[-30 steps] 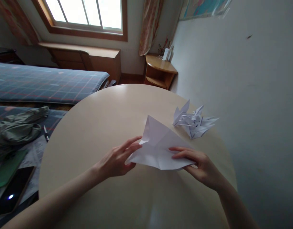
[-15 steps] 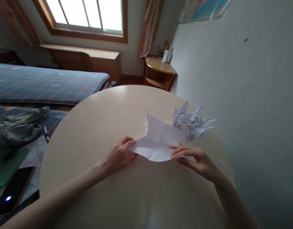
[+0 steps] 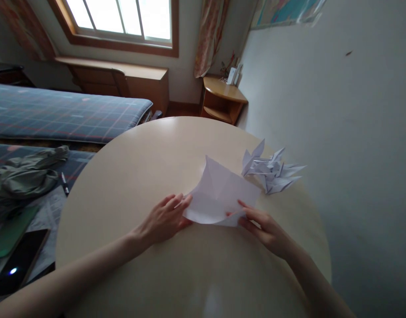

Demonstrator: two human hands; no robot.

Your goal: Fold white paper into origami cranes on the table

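Observation:
A white sheet of paper (image 3: 219,190) with faint creases lies on the round cream table (image 3: 146,163), its near edge curled up. At its left corner my left hand (image 3: 168,216) grips the paper between thumb and fingers. On the right, my right hand (image 3: 261,225) pinches the near right edge, which bends over; one fingertip shows from behind the curl. Beyond the sheet, toward the wall, sits a cluster of folded white paper pieces (image 3: 271,170) with pointed tips.
Left of the table is a bed with a plaid mattress (image 3: 67,110). Nearer lie a rumpled grey-green cloth (image 3: 24,176), a pen (image 3: 64,183), a green folder (image 3: 14,232) and a dark phone (image 3: 20,260). A wall (image 3: 365,154) stands close on the right.
The sheet's near right edge has been lifted and curled inward by my right hand, which moved slightly left. The left side of the paper now curves upward in my left hand.

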